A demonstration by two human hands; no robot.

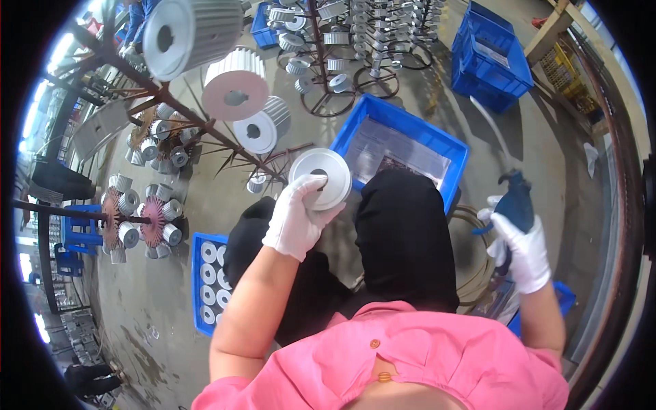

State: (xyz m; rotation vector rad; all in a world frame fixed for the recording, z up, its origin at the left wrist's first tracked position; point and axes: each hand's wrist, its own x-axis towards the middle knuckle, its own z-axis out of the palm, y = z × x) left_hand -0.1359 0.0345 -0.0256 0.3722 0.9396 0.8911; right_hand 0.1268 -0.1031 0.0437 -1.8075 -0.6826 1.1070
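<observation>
My left hand (295, 222), in a white glove, is closed on a silver toothed pulley (335, 167). Its round flat face is turned up, and my thumb lies over the centre bore. Out to the right, my gloved right hand (525, 256) grips a blue air blow gun (517, 205). The gun's long pale nozzle points up and away, apart from the pulley. Between the two hands are my knees in black trousers.
Ahead stands a blue crate (413, 125) lined with printed paper. Left of my legs, another blue crate (197, 273) holds several pulleys. A rusty rack (178, 102) with large pulleys leans across the upper left. Stacked blue crates (488, 58) stand far right; coiled hose (471, 290) lies nearby.
</observation>
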